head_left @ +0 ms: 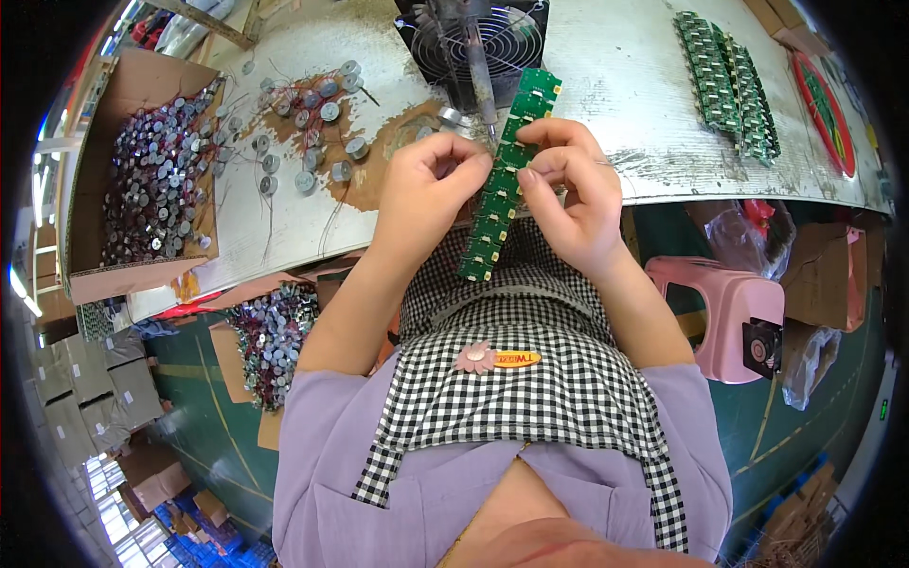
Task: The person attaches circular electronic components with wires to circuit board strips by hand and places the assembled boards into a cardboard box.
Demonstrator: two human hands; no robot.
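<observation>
A long green circuit board strip (490, 220) with a row of small parts slants in front of me, over the table's front edge. My right hand (578, 194) pinches its right edge with thumb and fingers. At its left edge my left hand (426, 185) is closed, thumb against the curled index finger; whatever it grips is hidden. Just beyond those knuckles sits a small round metal motor (453, 116). A soldering iron (479, 80) points down from above, its tip beside the board's upper part, close to both hands; contact cannot be made out.
Behind the iron stands a black fan (516, 43). Loose wired motors (305, 182) lie left, beside a cardboard box (142, 282) full of them. More green boards (724, 90) and a red oval tray (822, 118) are right. A pink stool (724, 317) stands below the table.
</observation>
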